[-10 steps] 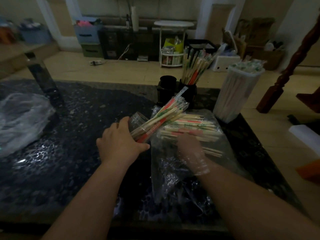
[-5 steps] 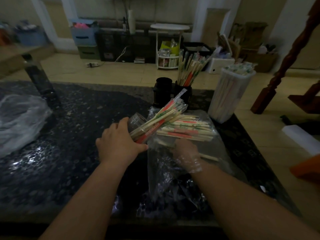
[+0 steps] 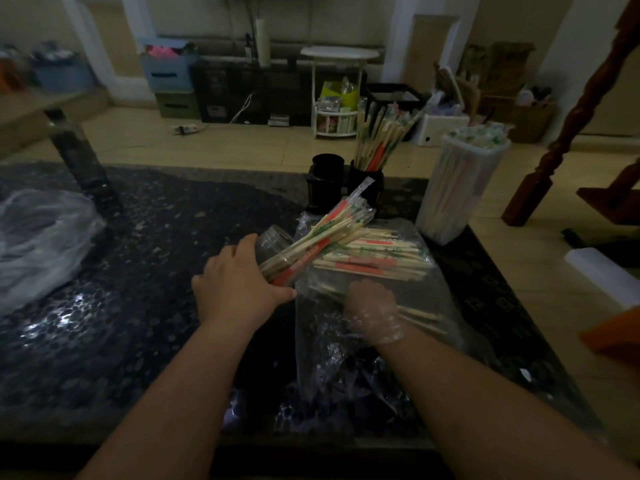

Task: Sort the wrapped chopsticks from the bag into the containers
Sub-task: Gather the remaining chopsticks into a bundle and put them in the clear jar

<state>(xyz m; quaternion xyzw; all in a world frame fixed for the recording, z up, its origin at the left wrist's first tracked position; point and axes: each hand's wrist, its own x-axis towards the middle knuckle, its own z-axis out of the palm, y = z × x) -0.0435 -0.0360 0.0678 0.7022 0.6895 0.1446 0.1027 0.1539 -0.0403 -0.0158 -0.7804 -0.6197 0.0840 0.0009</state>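
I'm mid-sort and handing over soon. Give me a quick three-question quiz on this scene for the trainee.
1. True or false: the left hand grips a tilted clear jar with chopsticks in it.
2. Where is the right hand? A) inside the bag B) on the white container C) off the table
3. Fill in: the black holder with chopsticks stands to the ___ of the other black holder.

Key: 1 true; 2 A; 3 right.
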